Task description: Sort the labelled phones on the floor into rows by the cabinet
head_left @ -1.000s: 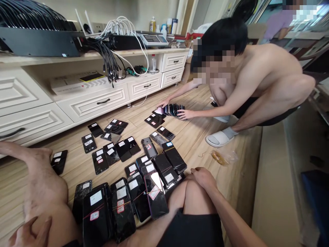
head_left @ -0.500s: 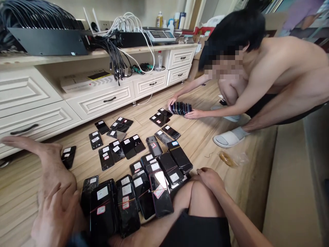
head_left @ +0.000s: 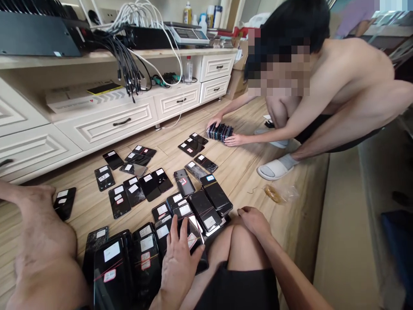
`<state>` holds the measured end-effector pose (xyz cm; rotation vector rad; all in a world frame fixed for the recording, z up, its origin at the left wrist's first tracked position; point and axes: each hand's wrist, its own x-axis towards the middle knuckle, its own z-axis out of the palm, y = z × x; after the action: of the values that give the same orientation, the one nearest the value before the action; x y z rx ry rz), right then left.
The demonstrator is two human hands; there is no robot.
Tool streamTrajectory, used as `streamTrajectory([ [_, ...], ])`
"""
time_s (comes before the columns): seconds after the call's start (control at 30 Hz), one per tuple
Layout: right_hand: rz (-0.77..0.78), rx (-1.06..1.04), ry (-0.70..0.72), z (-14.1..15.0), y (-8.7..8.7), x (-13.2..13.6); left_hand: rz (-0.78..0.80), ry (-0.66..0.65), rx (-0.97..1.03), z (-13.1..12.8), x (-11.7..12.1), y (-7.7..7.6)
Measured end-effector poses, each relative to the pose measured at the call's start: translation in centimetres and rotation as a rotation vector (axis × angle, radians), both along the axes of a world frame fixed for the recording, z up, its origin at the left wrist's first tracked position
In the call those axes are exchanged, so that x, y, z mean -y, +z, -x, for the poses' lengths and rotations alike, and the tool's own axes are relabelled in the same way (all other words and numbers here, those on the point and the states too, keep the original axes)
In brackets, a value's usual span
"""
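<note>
Your left hand (head_left: 179, 256) hovered over or touched a glossy black glass phone with a red-edged label (head_left: 193, 237), near centre, fingers spread wide. Your right hand (head_left: 254, 220) rested on your bare knee (head_left: 237, 237); you couldn't tell its grip. An uneven push or knee shift could have slid the phone against the black, red-banded phone stack (head_left: 204, 207) farther right.

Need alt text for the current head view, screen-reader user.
The wearer's left hand is spread over phone stacks; the right hand rests on a bent knee. Beyond, loose phones lie on a wooden floor, where a crouching co-worker's hands bracket a row of phones standing on edge.
</note>
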<state>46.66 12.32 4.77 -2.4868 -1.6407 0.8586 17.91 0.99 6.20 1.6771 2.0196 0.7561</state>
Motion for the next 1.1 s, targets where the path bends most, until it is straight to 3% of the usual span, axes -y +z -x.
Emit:
streamTrajectory([
  [0.17,0.011,-0.018,0.007,-0.3,-0.5,-0.2,0.07,0.05,0.176,-0.5,-1.4,-1.4],
  [0.47,-0.009,-0.041,-0.023,-0.6,-1.1,-0.3,0.228,0.145,0.384,1.3,-2.7,-2.0],
  [0.7,-0.006,-0.038,-0.028,-0.5,-1.1,-0.4,0.269,0.15,0.43,1.6,-3.4,-1.2],
  [0.87,-0.002,-0.033,-0.026,-0.4,-0.9,-0.4,0.236,0.249,0.379,2.1,-4.0,-1.5],
  [1.0,0.0,-0.03,-0.02,-0.4,-0.8,-0.3,0.256,0.198,0.613,2.8,-3.5,-1.6],
  [1.1,-0.002,-0.031,-0.021,-0.3,-0.8,-0.3,0.31,0.19,0.84,3.4,-3.8,-0.7],
])
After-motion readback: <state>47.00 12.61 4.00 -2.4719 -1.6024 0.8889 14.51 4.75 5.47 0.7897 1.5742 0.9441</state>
